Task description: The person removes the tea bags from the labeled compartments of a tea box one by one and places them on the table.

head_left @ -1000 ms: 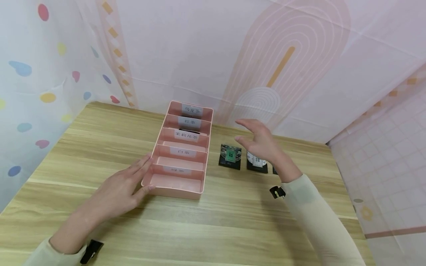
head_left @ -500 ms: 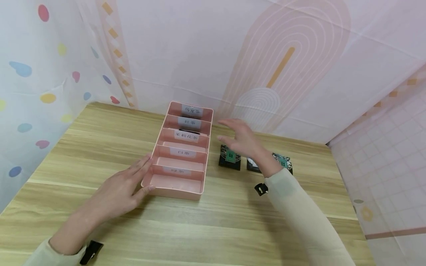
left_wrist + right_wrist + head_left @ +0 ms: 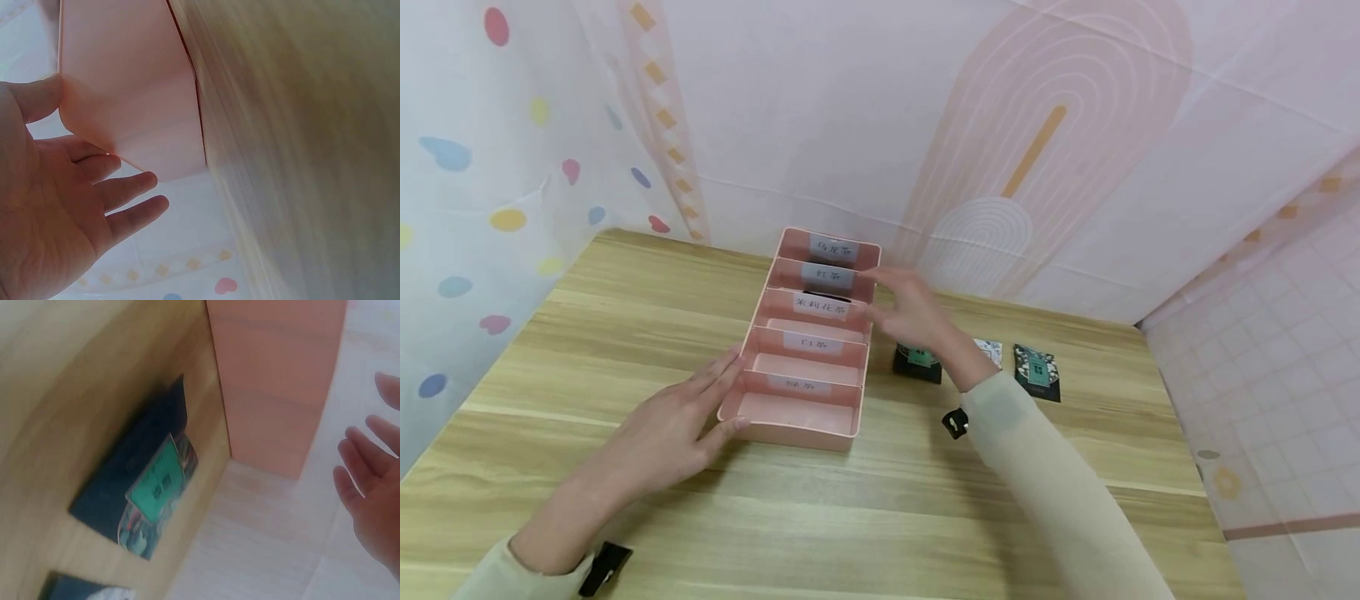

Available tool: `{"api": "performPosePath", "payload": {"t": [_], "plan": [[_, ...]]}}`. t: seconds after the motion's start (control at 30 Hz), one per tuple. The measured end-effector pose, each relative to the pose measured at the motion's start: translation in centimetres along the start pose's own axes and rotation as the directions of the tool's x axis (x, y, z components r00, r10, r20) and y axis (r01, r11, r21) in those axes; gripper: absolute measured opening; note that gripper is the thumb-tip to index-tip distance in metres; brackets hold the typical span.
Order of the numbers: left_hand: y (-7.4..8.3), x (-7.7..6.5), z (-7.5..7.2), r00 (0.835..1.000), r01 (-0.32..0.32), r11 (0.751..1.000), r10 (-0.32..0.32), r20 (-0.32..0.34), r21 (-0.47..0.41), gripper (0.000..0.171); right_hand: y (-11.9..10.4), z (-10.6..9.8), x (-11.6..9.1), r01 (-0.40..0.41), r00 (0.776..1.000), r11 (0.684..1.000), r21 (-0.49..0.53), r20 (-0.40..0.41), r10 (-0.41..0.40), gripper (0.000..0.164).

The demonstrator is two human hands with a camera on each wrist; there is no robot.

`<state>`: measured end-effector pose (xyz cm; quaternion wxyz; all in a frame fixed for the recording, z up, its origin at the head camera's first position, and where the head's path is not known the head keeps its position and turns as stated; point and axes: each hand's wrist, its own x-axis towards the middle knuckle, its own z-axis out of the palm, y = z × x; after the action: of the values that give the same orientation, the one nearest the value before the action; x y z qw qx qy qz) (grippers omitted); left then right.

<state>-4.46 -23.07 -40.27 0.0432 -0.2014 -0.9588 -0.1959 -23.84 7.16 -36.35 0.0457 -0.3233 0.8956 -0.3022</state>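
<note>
A long pink divided box (image 3: pixel 797 432) stands on the table, its several compartments marked with white labels in Chinese characters. At its near left corner my left hand (image 3: pixel 673 429) rests with extended fingers along the side and the thumb on the front rim. The left wrist view has that thumb (image 3: pixel 47 100) at the rim of the pink wall. My right hand (image 3: pixel 917 312) is at the box's right rim, beside the second and third compartments from the back. Its fingers (image 3: pixel 362 453) are relaxed and hold nothing in the right wrist view. Dark edges show inside the two back compartments.
Right of the box lies a black packet with a green label (image 3: pixel 156 481), partly under my right hand in the head view. Farther right are a packet with a white pattern (image 3: pixel 990 348) and another green-labelled packet (image 3: pixel 1037 373). A patterned cloth (image 3: pixel 850 125) hangs behind the wooden table.
My right hand has moved left from above the packets to the box's right rim, uncovering the rightmost packet. The left hand and the box have stayed put.
</note>
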Motion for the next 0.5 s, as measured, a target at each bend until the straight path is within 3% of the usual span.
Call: {"api": "performPosePath", "payload": {"t": [0.2,0.5], "plan": [[0.0,-0.1,-0.1,1.0,0.011,1.0,-0.011,0.019,-0.011,0.077,-0.4,1.4,0.8,0.058,0.998,0.996,0.069,-0.02,-0.056,0.051],[0.1,-0.2,-0.1,1.0,0.019,1.0,-0.019,0.025,-0.012,0.076,-0.8,2.7,1.8,-0.005,1.0,0.993,0.116,0.023,0.002,0.051]]}}
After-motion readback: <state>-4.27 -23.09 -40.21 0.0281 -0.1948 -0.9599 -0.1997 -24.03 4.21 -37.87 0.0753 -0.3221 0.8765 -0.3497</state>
